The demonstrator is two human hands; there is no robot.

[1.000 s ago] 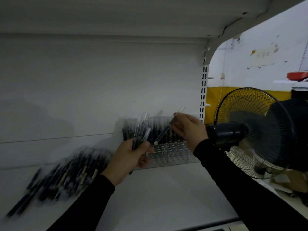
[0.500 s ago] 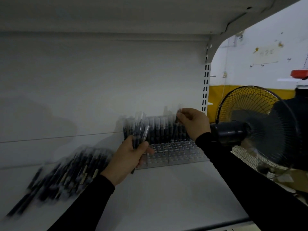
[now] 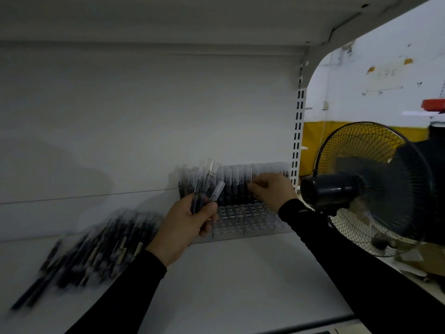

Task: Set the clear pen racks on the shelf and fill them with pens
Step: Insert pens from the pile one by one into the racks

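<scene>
Left grip (image 3: pixel 190 220) clamped round a pen bundle (image 3: pixel 204 186); right hand (image 3: pixel 271 191) pinches one upright pen (blurred) at the rack (image 3: pixel 243 220), far right on the shelf (image 3: pixel 240 273). We judge right nearer the free holes; loose pens (image 3: pixel 91 256) lie left.

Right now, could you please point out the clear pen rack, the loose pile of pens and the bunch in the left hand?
clear pen rack (image 3: pixel 243 219), head view, empty front slots.
loose pile of pens (image 3: pixel 96 251), head view, middle of the heap.
bunch of pens (image 3: pixel 204 186), head view, shafts above the left hand (image 3: pixel 185 227).
</scene>
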